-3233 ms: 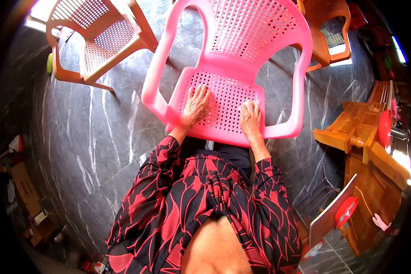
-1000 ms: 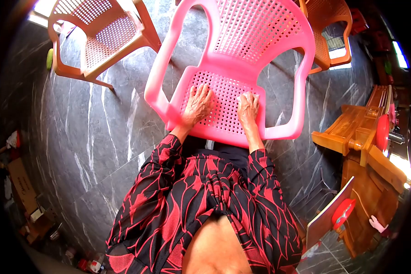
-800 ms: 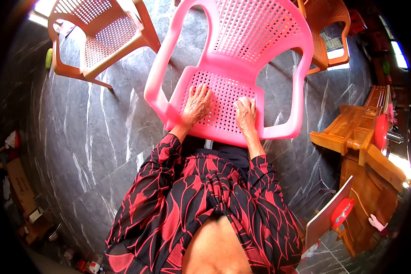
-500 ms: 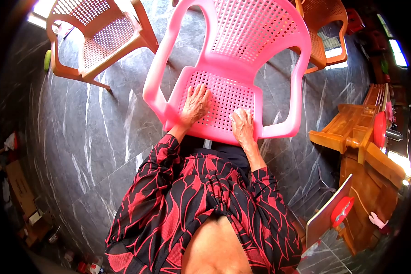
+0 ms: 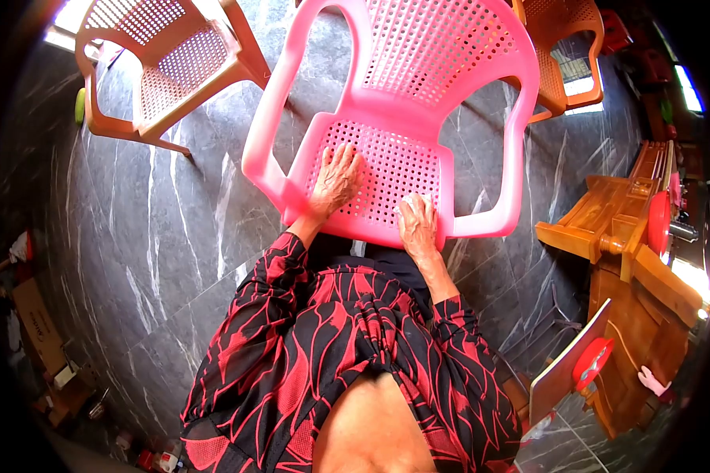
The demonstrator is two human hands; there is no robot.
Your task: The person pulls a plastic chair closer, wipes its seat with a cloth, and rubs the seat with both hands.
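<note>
A pink plastic armchair [image 5: 383, 117] with a perforated seat and back stands directly in front of me. My left hand [image 5: 338, 180] lies flat on the left part of its seat, fingers stretched forward and holding nothing. Near the seat's front right edge, my right hand [image 5: 420, 225] rests with its fingers curled down over a small white wad, which looks like a tissue or cloth. Most of that wad is hidden beneath the fingers.
Brown plastic chairs stand at the far left [image 5: 173, 67] and far right [image 5: 556, 59]. Carved wooden furniture [image 5: 576, 236] is on the right, near a board [image 5: 564, 366] and a red round object [image 5: 592, 364]. A cardboard box [image 5: 39, 327] lies at left on the grey marbled floor [image 5: 150, 236].
My right hand has slid slightly back toward the seat's front edge, and less of the white wad shows. My left hand stays in nearly the same place.
</note>
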